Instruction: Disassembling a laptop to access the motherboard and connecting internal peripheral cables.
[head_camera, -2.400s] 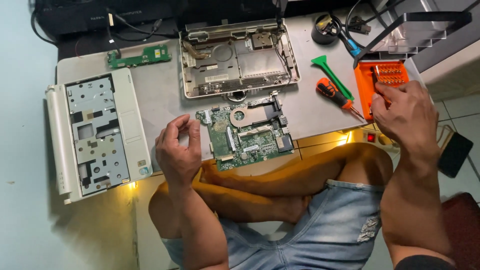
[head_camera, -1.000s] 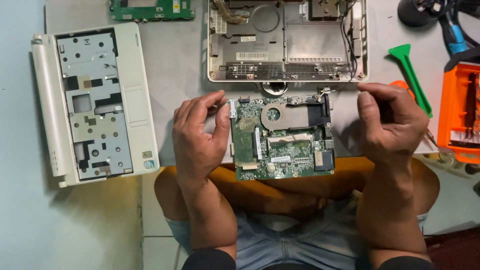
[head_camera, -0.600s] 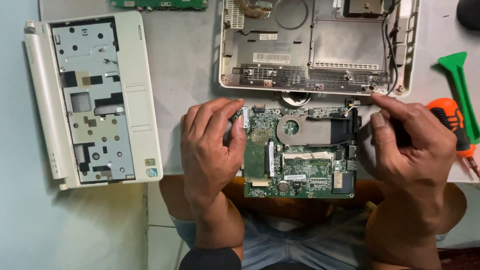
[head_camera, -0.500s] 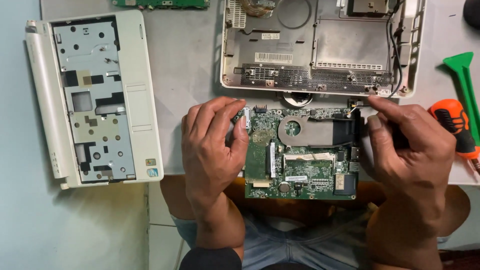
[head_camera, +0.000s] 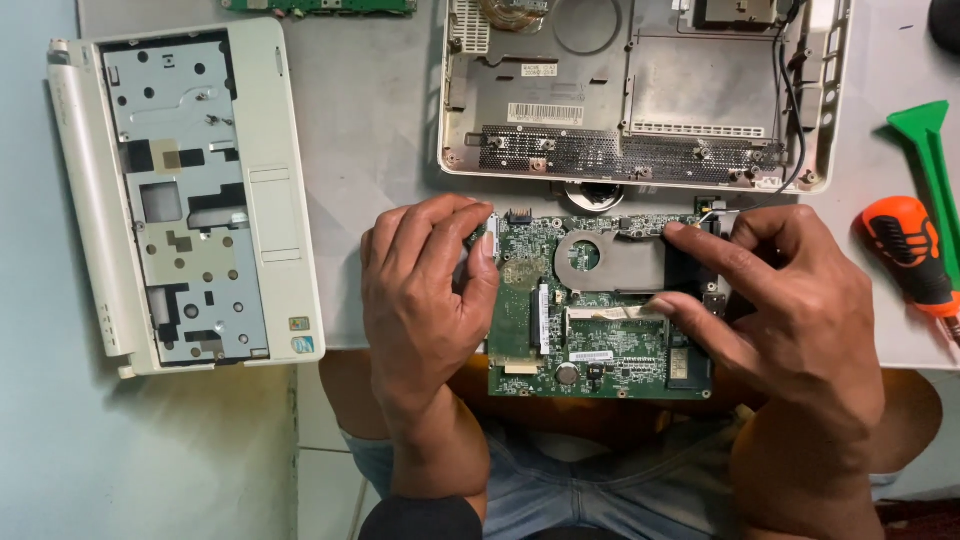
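Board: green circuit board (head_camera: 600, 330), long axis left-right, between both hands.
Left hand (head_camera: 425, 290): fingers curled, gripping left edge.
Right hand (head_camera: 790, 310): fingertips pinching top-right corner.

right hand (head_camera: 790, 320) off orange bit case onto green circuit board (head_camera: 600, 310), left hand (head_camera: 425, 290) gripping its left edge, view closer
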